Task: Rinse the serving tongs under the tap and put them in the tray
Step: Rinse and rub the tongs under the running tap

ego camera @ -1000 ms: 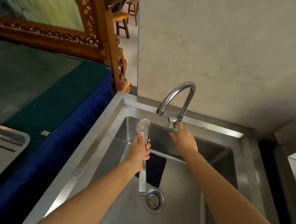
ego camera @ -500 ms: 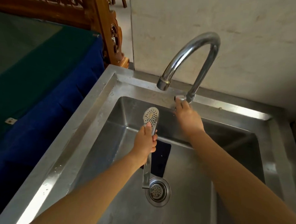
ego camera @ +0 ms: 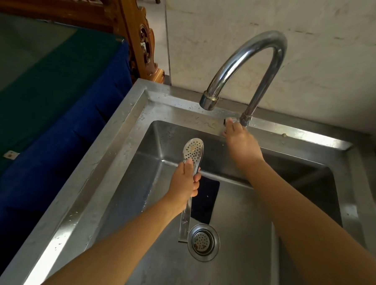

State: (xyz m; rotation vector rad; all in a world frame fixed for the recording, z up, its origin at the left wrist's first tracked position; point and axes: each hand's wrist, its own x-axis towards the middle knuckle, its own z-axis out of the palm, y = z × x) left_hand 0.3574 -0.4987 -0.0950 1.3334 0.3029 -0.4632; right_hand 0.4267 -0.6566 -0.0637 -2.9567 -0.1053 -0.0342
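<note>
We held the serving tongs (ego camera: 192, 164) over the sink (ego camera: 107, 160) basin, our left hand (ego camera: 185, 183) curled tight around their middle, perforated head pointing up toward the tap (ego camera: 247, 65). Our right hand (ego camera: 240, 145) reached the tap handle (ego camera: 228, 121), fingertips touching it; we could not tell how firmly they gripped.

Stainless-steel sink (ego camera: 127, 126), deep rectangular basin with a broad flat rim flecked with water drops. Round perforated drain strainer (ego camera: 203, 242) set into the basin floor. Dark rectangular mat (ego camera: 206, 200) lying flat on the floor, just beyond the strainer. Curved chrome tap (ego camera: 247, 67) rising from the rear rim, spout hanging over the basin. To the left, tabletop (ego camera: 45, 69) draped in green and blue cloth, abutting the sink's side; small pale tag (ego camera: 11, 154) on the cloth.
</note>
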